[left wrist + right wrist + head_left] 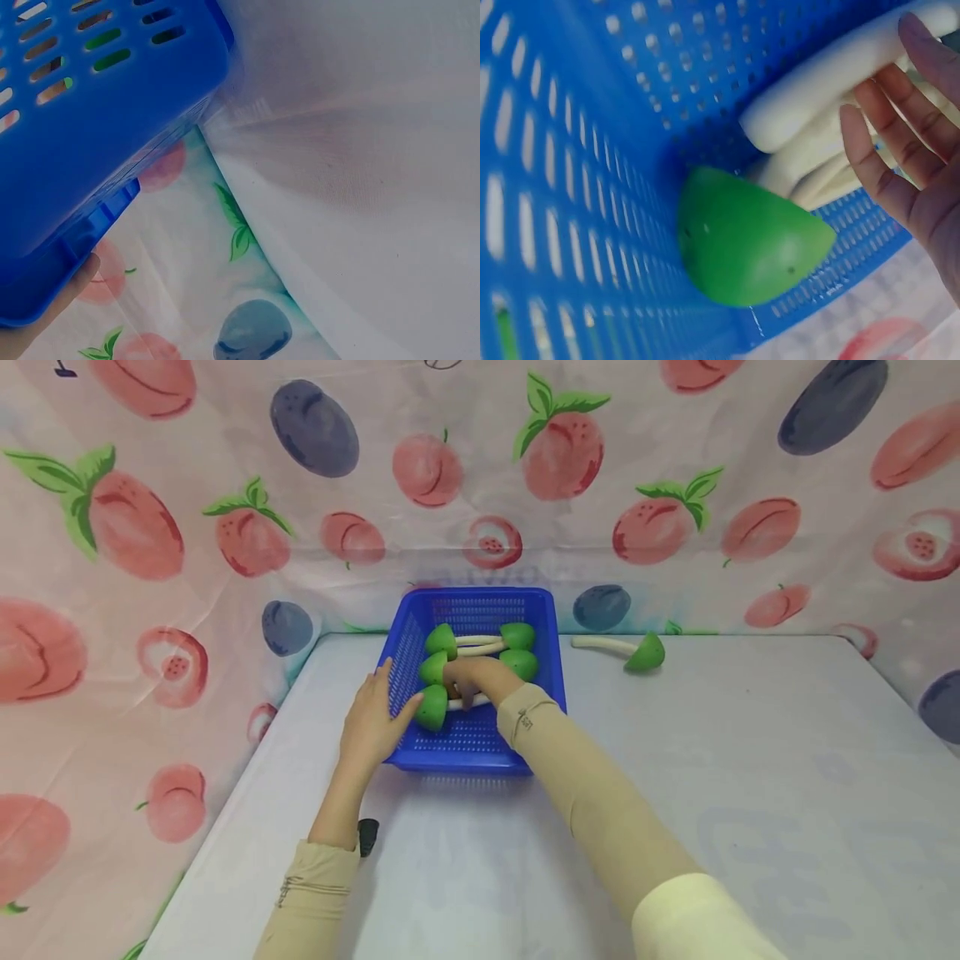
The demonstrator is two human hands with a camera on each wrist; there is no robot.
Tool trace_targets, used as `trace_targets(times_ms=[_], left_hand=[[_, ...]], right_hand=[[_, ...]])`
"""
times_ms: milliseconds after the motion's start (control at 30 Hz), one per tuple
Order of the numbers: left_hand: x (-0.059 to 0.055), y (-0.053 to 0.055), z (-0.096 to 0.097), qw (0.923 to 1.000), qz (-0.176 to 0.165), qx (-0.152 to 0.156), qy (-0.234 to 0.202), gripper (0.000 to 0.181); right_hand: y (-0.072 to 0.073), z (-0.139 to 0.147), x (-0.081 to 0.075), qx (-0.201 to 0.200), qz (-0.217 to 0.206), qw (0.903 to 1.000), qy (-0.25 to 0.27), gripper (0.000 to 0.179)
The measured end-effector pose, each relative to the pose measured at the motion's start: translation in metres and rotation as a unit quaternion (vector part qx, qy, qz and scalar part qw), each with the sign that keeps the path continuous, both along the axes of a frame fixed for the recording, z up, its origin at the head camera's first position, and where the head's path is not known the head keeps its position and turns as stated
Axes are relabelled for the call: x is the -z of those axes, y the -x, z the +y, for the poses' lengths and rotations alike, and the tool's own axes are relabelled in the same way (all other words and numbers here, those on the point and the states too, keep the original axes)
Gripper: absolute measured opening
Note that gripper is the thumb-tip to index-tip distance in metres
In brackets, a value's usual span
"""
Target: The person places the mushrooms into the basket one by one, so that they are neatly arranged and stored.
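Note:
A blue plastic basket (472,762) with slotted walls stands on the table, holding several toy mushrooms with green caps (431,708) and white stems (817,82). My left hand (369,718) grips the basket's left rim, thumb over the inner side and fingers along the outside. In the left wrist view a fingertip (84,276) shows under the rim. Inside the basket, my right hand (474,677) reaches among the stems. The right wrist view shows its fingers (900,135) spread and loosely bent beside the stems; whether they touch is hard to tell.
Another toy mushroom (645,652) lies on the white table (720,777) to the basket's right. A small black object (367,837) is partly hidden by the left wrist. Fruit-printed cloth (480,468) hangs behind the table and down its left side.

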State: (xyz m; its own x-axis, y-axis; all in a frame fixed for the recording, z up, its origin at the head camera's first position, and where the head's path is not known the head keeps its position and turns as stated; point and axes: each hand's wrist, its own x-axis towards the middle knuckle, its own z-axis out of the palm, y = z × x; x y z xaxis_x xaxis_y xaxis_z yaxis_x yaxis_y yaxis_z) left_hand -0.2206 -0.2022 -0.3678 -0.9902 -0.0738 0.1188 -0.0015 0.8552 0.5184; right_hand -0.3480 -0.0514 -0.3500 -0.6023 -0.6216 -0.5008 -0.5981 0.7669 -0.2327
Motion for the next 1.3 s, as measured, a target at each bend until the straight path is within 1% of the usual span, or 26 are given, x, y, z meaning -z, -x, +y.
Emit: trace_targets(times_ms=[100, 233, 333, 400, 500, 567, 700, 833, 1000, 1100, 1200, 1300], left_hand=[[0.001, 0.000, 0.002, 1.0000, -0.001, -0.001, 0.001, 0.077], [0.001, 0.000, 0.004, 1.0000, -0.002, 0.006, 0.000, 0.076], [0.001, 0.000, 0.005, 0.9999, 0.002, 0.010, 0.005, 0.075], [0.000, 0.000, 0.006, 0.9999, 0.006, 0.011, 0.009, 0.074], [0.000, 0.001, 0.006, 0.9998, 0.012, 0.014, 0.012, 0.072], [0.000, 0.002, 0.008, 0.9997, 0.010, 0.019, 0.012, 0.071], [0.000, 0.003, 0.010, 0.9996, 0.006, 0.024, 0.014, 0.069], [-0.001, 0.003, 0.011, 0.9995, 0.010, 0.023, 0.017, 0.069], [-0.001, 0.002, 0.008, 0.9996, 0.005, 0.017, 0.024, 0.066], [-0.001, 0.000, 0.006, 0.9996, -0.002, 0.014, 0.027, 0.063], [-0.002, 0.000, 0.004, 0.9995, -0.005, 0.014, 0.030, 0.060], [-0.002, -0.001, 0.004, 0.9993, -0.002, 0.013, 0.036, 0.059]], right_hand=[[0.002, 0.001, -0.004, -0.016, -0.002, 0.9995, -0.026, 0.032], [0.005, 0.005, -0.012, -0.010, -0.013, 0.9984, -0.055, 0.039], [0.005, 0.008, -0.019, -0.012, -0.012, 0.9983, -0.057, 0.040], [0.004, 0.010, -0.023, -0.025, -0.006, 0.9984, -0.051, 0.039], [0.003, 0.013, -0.030, -0.050, 0.015, 0.9978, -0.042, 0.038], [0.000, 0.015, -0.035, -0.057, 0.024, 0.9972, -0.041, 0.038], [-0.005, 0.020, -0.041, -0.072, 0.028, 0.9951, -0.060, 0.038], [-0.007, 0.029, -0.044, -0.075, 0.030, 0.9934, -0.081, 0.042], [-0.006, 0.043, -0.053, -0.064, 0.025, 0.9967, -0.043, 0.043], [-0.009, 0.052, -0.062, -0.047, 0.014, 0.9986, -0.019, 0.042], [-0.012, 0.062, -0.071, -0.041, 0.020, 0.9989, 0.008, 0.043], [-0.016, 0.075, -0.077, -0.051, 0.032, 0.9967, 0.053, 0.041]])
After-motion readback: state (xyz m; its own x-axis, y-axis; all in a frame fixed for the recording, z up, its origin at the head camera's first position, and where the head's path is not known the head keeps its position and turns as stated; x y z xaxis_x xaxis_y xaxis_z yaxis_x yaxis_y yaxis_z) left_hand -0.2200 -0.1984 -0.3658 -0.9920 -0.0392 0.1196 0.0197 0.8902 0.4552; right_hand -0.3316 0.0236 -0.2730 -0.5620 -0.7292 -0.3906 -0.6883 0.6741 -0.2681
